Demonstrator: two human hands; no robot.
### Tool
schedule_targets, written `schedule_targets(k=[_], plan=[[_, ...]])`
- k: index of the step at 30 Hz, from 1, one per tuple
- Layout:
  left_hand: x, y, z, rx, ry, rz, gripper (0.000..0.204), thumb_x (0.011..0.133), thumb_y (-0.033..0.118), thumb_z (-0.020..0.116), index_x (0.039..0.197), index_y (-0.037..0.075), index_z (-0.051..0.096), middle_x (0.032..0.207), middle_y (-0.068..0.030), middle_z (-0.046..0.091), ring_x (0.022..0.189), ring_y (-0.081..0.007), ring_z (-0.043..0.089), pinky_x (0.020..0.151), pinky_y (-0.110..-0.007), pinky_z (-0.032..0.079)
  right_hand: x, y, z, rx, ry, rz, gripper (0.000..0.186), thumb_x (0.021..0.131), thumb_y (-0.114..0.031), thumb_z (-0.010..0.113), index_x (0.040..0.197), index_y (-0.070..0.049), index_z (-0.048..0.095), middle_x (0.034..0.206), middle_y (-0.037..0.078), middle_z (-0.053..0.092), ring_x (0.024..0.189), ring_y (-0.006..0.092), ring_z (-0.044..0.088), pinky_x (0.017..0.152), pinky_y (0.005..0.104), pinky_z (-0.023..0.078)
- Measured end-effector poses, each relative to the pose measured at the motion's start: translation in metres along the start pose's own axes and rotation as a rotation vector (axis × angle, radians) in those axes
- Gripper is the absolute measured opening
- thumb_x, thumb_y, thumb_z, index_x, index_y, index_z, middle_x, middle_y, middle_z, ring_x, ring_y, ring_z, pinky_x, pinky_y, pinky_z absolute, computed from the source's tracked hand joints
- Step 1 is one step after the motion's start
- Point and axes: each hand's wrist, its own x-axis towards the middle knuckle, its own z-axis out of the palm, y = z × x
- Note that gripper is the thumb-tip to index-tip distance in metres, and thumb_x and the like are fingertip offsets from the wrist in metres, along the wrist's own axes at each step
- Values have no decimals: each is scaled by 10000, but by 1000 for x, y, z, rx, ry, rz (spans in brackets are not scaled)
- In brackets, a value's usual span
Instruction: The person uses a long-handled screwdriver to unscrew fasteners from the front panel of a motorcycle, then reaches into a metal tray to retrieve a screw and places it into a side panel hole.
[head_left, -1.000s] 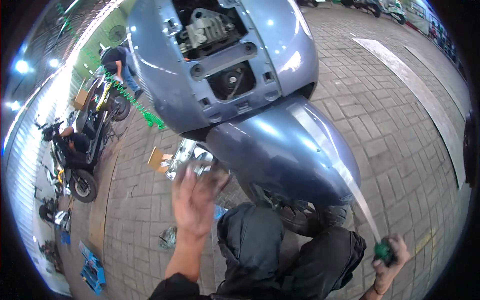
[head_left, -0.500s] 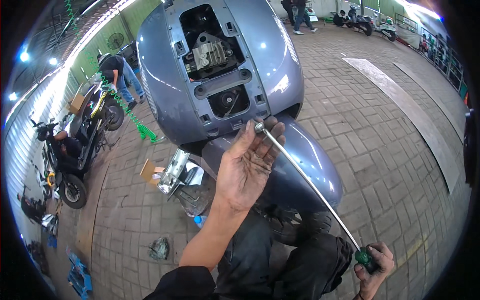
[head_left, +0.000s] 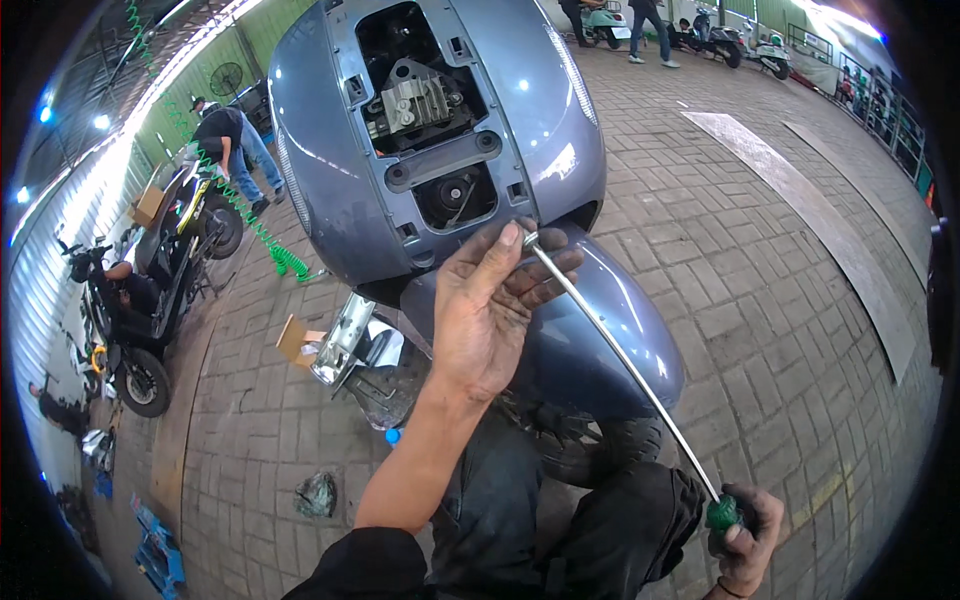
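So the big change is on the left: a second back the left grip (head_left: 485,310) is a blur off to the side, away from the tool, and now it's up at the tip of the long screwdriver (head_left: 628,360). Compared with half a second ago, the thumb sits a bit differently, right beside a small round metal piece (head_left: 530,240) at the tip. The fingers are narrow there, though I can't tell if they're really pinching it or just steadying it.

Right grip (head_left: 750,535) is wrapped round the green handle (head_left: 724,513), same as before. So the driver's got a hand at each end now, which I'd say makes the tip way easier to control than one hand waving it about.

Where it is: slanting across in front of the scooter's grey-blue front fender (head_left: 600,345), tip end just below the uncovered front panel (head_left: 440,165) in view. Can't tell whether it touches the bodywork. Clear plastic bag (head_left: 316,494) and blue bottle cap (head_left: 393,436) are over to the left.
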Motion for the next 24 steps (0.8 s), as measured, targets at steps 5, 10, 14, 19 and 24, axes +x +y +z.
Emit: schedule_targets(k=[5,10,14,19,24], plan=[[13,18,21,161,-131,22,322,1047,283,505,1164,1,607,1081,-183,695,964,-350,720,840,-395,608,-6,33,12,224,41,38,740,638,-395,841,1193,7,563,1058,116,632,803,202,635,646,294,525],[14,50,9,622,-92,352,428,991,266,588,1291,-37,547,1155,-204,662,1034,-361,693,908,-447,568,-10,36,20,242,78,-12,786,606,-411,856,1205,3,559,1115,121,602,843,207,633,689,295,535],[31,80,-14,1956,-152,980,872,682,297,848,1376,-55,455,1270,-221,578,1292,-384,499,1100,-535,378,-6,25,23,233,50,34,797,638,-436,865,1222,5,548,1136,126,586,863,212,642,697,300,545],[51,94,-17,2423,-343,755,1174,529,350,900,1484,-12,321,1421,-227,450,1381,-376,392,1194,-540,248,-3,40,10,158,5,22,818,659,-473,873,1246,-9,544,1154,143,589,871,218,650,664,305,548],[74,104,-18,2375,-465,864,1215,467,405,898,1460,-29,350,1365,-229,481,1340,-393,412,1188,-539,268,-4,31,24,112,0,21,810,668,-475,866,1250,-11,547,1186,138,584,1003,234,620,835,340,525]])
